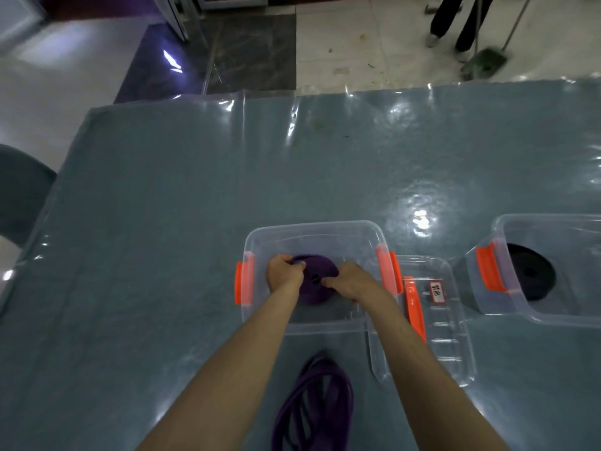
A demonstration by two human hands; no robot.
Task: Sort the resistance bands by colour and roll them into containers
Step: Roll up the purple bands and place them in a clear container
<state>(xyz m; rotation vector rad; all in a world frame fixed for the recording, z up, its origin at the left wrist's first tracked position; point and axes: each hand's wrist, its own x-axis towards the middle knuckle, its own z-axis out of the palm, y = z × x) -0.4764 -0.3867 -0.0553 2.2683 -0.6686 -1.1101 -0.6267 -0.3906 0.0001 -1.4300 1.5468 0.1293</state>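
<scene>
We hold the rolled purple resistance band [313, 278] inside the clear plastic container with orange latches [312, 231], left hand [283, 272] at 9 o'clock, right hand [348, 281] at 3, fingers curled on its edges. We should seat it flat, keeping the coil tight until released.

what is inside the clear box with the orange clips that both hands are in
A rolled purple band, gripped by the left hand and right hand. The hands cover parts of the roll.
</scene>
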